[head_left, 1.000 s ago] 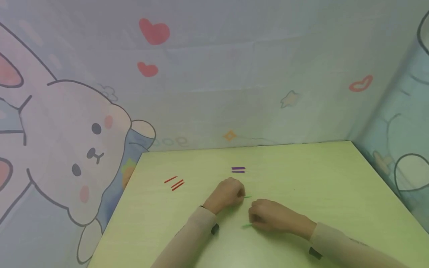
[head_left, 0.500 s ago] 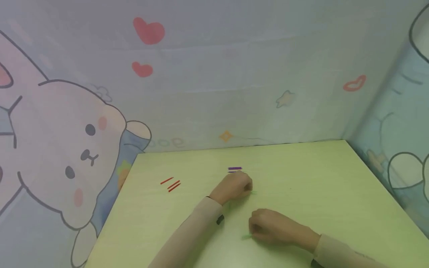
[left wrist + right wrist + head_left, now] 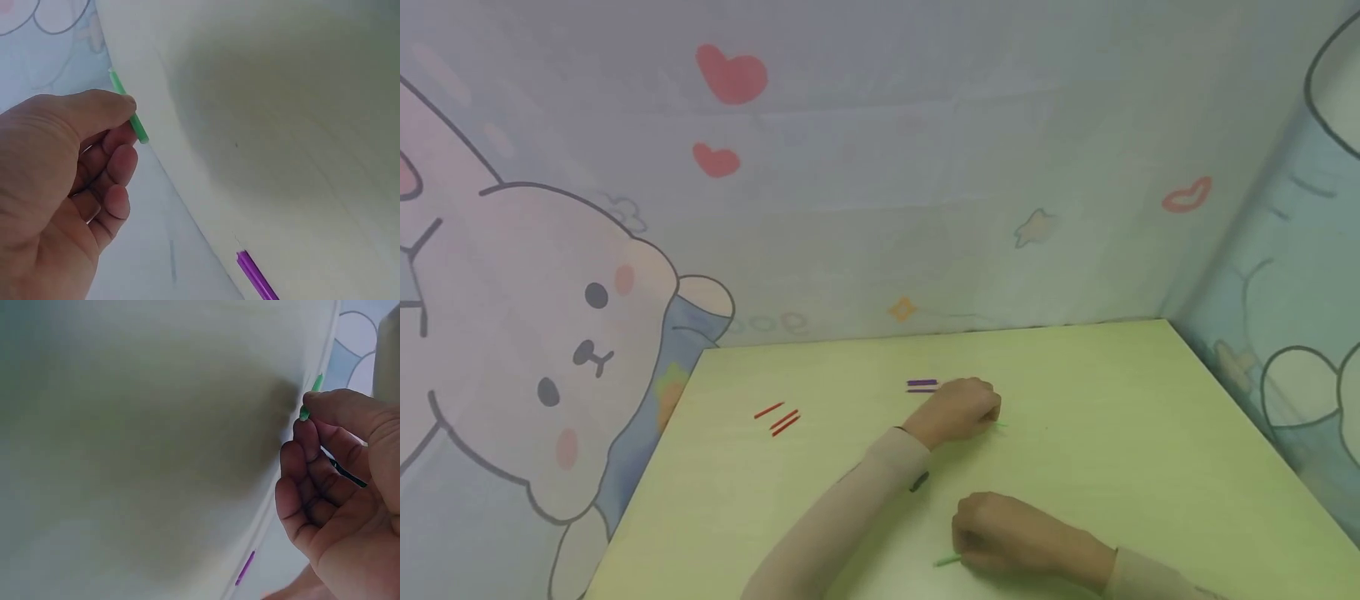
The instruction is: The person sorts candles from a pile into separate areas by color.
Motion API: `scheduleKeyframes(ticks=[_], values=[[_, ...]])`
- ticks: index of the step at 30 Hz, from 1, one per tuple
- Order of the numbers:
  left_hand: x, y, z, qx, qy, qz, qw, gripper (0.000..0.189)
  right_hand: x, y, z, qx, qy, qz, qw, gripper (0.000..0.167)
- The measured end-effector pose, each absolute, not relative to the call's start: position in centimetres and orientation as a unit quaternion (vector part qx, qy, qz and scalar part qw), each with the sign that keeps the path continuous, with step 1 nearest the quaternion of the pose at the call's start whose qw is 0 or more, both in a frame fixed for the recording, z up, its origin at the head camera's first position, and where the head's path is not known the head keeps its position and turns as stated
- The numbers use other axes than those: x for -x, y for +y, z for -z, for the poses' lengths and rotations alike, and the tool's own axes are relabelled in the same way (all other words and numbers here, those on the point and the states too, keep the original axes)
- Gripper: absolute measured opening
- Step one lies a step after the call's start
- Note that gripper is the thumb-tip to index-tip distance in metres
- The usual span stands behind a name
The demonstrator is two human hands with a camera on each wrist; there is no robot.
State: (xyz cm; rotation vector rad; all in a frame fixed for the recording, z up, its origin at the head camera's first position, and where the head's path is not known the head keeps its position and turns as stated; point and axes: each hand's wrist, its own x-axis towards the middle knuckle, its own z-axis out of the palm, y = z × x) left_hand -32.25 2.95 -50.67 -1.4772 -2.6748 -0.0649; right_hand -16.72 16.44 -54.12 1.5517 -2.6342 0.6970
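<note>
My left hand [image 3: 957,408] pinches a thin green candle [image 3: 140,128] between thumb and forefinger, a little above the table. In the head view only a short end of that candle shows past the fingers. Nearer the front, my right hand [image 3: 1011,533] pinches a second green candle [image 3: 947,561], whose end points left; the right wrist view shows its two ends on either side of the thumb. Purple candles [image 3: 921,382] lie side by side behind the left hand, which partly covers one. A fine wick shows at the tip of a purple candle [image 3: 257,275].
Several thin red candles [image 3: 785,419] lie slanted at the left of the pale yellow-green table [image 3: 1112,467]. Behind the table hangs a cloth backdrop [image 3: 865,250] printed with hearts and a rabbit. The table's back edge runs just beyond the purple candles.
My left hand has moved right and slightly back with its green candle, now beside the purple ones. My right hand has come nearer the front edge with its own candle. The view has shifted slightly.
</note>
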Motion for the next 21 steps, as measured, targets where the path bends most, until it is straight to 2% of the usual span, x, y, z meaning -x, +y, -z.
scheduleKeyframes(ticks=[11, 15, 21], values=[[33.4, 6.5, 50.8, 0.497, -0.865, -0.006, 0.066, 0.018, 16.2, 16.5, 54.1, -0.508, -0.836, -0.206, 0.034, 0.022], [34.1, 7.1, 50.9, 0.495, -0.867, -0.009, 0.060, 0.019, 16.1, 16.4, 53.9, -0.516, -0.831, -0.203, 0.047, 0.023], [35.0, 7.8, 51.1, 0.498, -0.866, 0.003, 0.042, 0.018, 15.8, 16.6, 53.7, -0.508, -0.836, -0.208, 0.026, 0.022]])
